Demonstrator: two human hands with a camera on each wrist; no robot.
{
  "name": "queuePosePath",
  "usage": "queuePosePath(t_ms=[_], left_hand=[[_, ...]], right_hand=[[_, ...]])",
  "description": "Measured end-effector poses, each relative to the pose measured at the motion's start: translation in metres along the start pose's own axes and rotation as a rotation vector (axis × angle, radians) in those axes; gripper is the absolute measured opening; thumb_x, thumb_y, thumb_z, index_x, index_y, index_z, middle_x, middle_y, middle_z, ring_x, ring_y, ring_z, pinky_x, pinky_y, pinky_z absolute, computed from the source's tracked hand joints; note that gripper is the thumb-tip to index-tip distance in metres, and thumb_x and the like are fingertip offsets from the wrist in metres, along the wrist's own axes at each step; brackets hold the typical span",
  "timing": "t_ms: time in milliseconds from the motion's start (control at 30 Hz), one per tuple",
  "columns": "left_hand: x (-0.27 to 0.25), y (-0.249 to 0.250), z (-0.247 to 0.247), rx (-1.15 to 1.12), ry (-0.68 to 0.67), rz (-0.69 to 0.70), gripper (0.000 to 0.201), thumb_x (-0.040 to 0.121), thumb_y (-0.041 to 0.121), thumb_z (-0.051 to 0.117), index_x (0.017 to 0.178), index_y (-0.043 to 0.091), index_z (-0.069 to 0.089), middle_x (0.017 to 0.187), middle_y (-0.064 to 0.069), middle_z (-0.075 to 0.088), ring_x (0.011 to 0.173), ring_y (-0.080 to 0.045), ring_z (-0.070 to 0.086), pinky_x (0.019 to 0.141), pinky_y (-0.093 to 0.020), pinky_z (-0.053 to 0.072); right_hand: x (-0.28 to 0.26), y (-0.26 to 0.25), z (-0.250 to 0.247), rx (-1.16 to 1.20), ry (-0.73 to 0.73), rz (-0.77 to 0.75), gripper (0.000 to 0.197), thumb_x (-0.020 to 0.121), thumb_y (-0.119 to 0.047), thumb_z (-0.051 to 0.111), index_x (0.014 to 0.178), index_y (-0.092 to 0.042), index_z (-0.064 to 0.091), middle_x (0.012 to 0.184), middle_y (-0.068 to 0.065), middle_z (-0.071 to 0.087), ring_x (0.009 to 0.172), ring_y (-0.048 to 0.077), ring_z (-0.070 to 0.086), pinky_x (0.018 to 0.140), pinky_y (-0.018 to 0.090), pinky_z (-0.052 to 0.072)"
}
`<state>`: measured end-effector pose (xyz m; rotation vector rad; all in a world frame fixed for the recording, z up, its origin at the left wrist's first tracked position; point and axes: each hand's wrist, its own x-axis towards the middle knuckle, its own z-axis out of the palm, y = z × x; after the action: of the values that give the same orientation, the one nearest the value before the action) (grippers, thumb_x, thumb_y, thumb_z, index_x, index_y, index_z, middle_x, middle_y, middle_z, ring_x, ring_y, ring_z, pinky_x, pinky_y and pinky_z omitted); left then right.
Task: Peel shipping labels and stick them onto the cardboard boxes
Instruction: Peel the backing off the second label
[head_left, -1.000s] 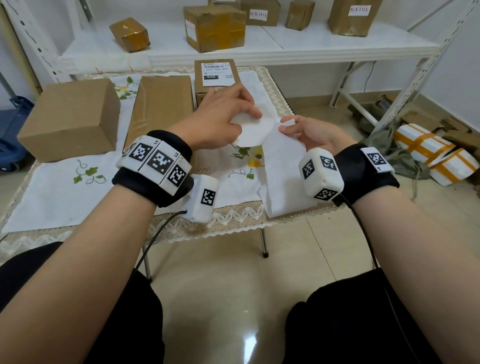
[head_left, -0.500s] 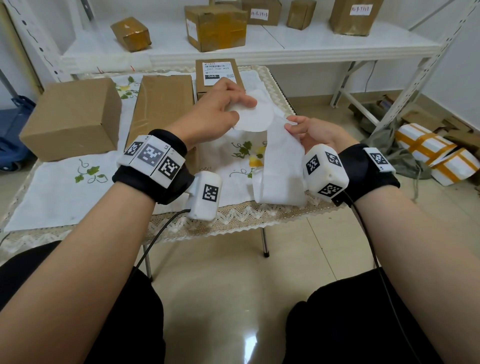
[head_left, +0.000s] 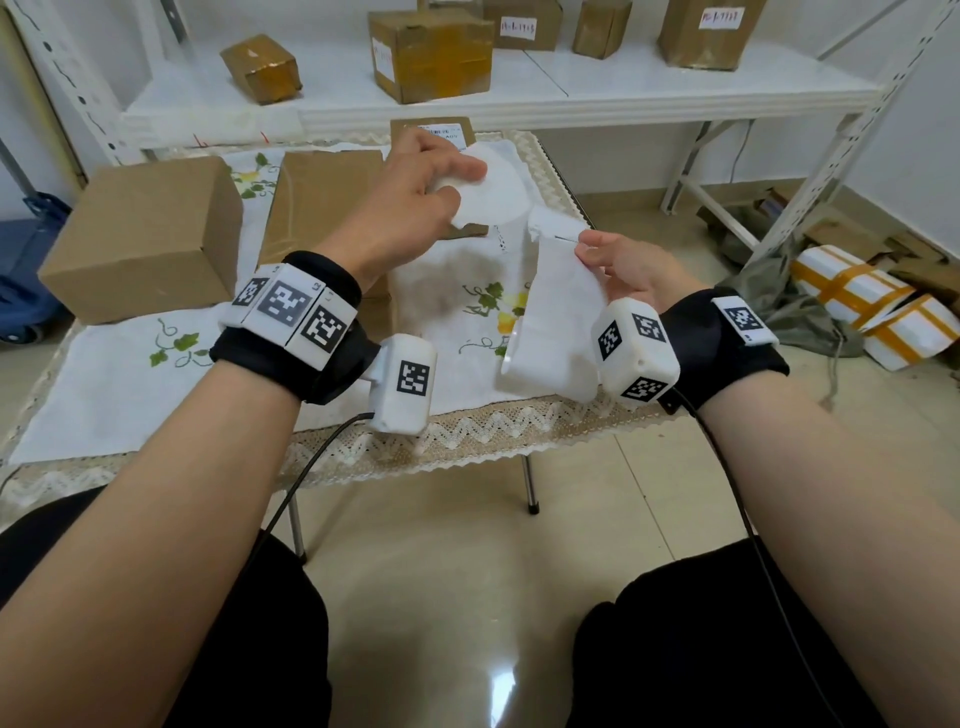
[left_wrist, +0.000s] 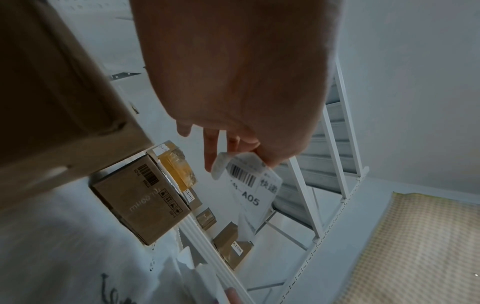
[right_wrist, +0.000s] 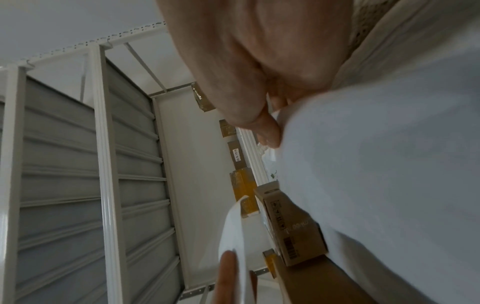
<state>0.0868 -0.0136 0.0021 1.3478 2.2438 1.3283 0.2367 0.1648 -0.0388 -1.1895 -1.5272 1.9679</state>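
Your left hand pinched a peeled shipping label between thumb and fingertips, the other fingers loosely curled beside the pinch. The label curled out to the right of your fingers, held in the air above the table, its white back toward your head. From the left wrist view its printed face showed a barcode and "A05", and its long axis ran away from your fingertips and downward in that view.

Your right hand pinched the top edge of the white backing strip between thumb and forefinger; the rest of that hand's fingers were hidden behind the paper. The strip hung from the pinch toward you, lengthwise, its lower end curled over the table's lace edge. Label and strip were apart, with a small gap between them.

Beyond your hands lay a flat cardboard box, a larger box to its left, and a small labelled box behind your left hand.
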Motion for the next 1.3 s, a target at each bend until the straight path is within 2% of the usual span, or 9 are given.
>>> queuePosePath(t_ms=[100,267,467,600,733,900,1000,1133,1300], left_hand=[[-0.001,0.001,0.002,0.011,0.002,0.014,0.044,0.099,0.001,0.042,0.134,0.016,0.064,0.125,0.006,0.037,0.121,-0.009,0.041,0.085,-0.004,0.041],[-0.004,0.001,0.001,0.022,0.056,-0.002,0.038,0.1,0.011,0.048,0.136,0.015,0.063,0.127,0.005,0.038,0.12,-0.008,0.043,0.106,-0.023,0.044],[-0.007,0.003,0.0,0.033,0.064,-0.026,0.038,0.101,0.018,0.05,0.137,0.019,0.063,0.127,0.004,0.038,0.117,-0.006,0.043,0.112,-0.031,0.041],[-0.006,0.002,-0.002,0.014,0.079,-0.03,0.038,0.1,0.02,0.052,0.137,0.019,0.062,0.124,0.003,0.039,0.112,-0.008,0.045,0.11,-0.037,0.044],[-0.005,0.0,-0.005,0.007,0.097,-0.036,0.039,0.101,0.021,0.052,0.139,0.02,0.06,0.126,0.003,0.039,0.112,-0.008,0.046,0.106,-0.032,0.047],[-0.005,-0.002,-0.008,-0.023,0.148,-0.035,0.037,0.1,0.025,0.053,0.136,0.026,0.062,0.128,0.005,0.042,0.1,0.001,0.049,0.096,-0.023,0.048],[-0.006,-0.002,-0.012,-0.058,0.163,-0.037,0.036,0.1,0.024,0.053,0.135,0.024,0.062,0.127,0.004,0.042,0.104,0.001,0.049,0.101,-0.019,0.044],[-0.011,-0.005,-0.024,-0.014,0.168,-0.046,0.034,0.104,0.029,0.05,0.135,0.022,0.062,0.127,0.004,0.041,0.117,-0.003,0.046,0.094,-0.004,0.035],[-0.019,-0.009,-0.037,-0.068,0.161,-0.04,0.03,0.104,0.05,0.045,0.106,0.032,0.069,0.126,0.001,0.043,0.118,0.003,0.046,0.111,-0.028,0.038]], right_hand=[[-0.007,-0.002,0.008,-0.024,-0.078,-0.029,0.032,0.102,-0.001,0.055,0.133,-0.009,0.055,0.106,0.008,0.065,0.056,0.011,0.072,0.043,0.022,0.052],[-0.006,-0.005,0.018,-0.084,-0.053,-0.017,0.026,0.095,-0.008,0.067,0.118,-0.02,0.066,0.123,0.009,0.067,0.092,0.023,0.066,0.087,0.039,0.06],[-0.014,-0.011,0.03,-0.267,0.138,-0.092,0.013,0.077,-0.022,0.063,0.084,-0.031,0.07,0.119,0.002,0.055,0.099,0.022,0.046,0.062,0.028,0.04],[-0.012,-0.02,0.035,-0.223,0.191,-0.205,0.012,0.073,-0.032,0.063,0.08,-0.03,0.073,0.132,0.005,0.06,0.118,0.026,0.051,0.075,0.03,0.039],[-0.016,-0.03,0.046,-0.07,-0.009,-0.27,0.012,0.093,-0.018,0.066,0.104,-0.015,0.068,0.094,-0.001,0.063,0.086,0.016,0.059,0.071,0.026,0.052],[-0.034,-0.038,0.074,0.239,-0.188,-0.104,0.016,0.091,-0.009,0.069,0.096,-0.004,0.054,0.087,0.016,0.068,0.077,0.028,0.069,0.074,0.034,0.063],[-0.038,-0.037,0.089,0.33,-0.296,-0.056,0.02,0.091,-0.013,0.072,0.103,-0.003,0.06,0.077,0.011,0.071,0.072,0.023,0.072,0.071,0.032,0.062],[-0.036,-0.038,0.107,0.358,-0.321,-0.055,0.012,0.093,-0.001,0.064,0.083,-0.005,0.058,0.057,0.004,0.066,0.06,0.016,0.066,0.068,0.026,0.059],[-0.03,-0.037,0.128,0.382,-0.351,-0.05,0.012,0.088,0.001,0.059,0.1,-0.003,0.057,0.075,0.011,0.064,0.073,0.022,0.065,0.074,0.029,0.061]])
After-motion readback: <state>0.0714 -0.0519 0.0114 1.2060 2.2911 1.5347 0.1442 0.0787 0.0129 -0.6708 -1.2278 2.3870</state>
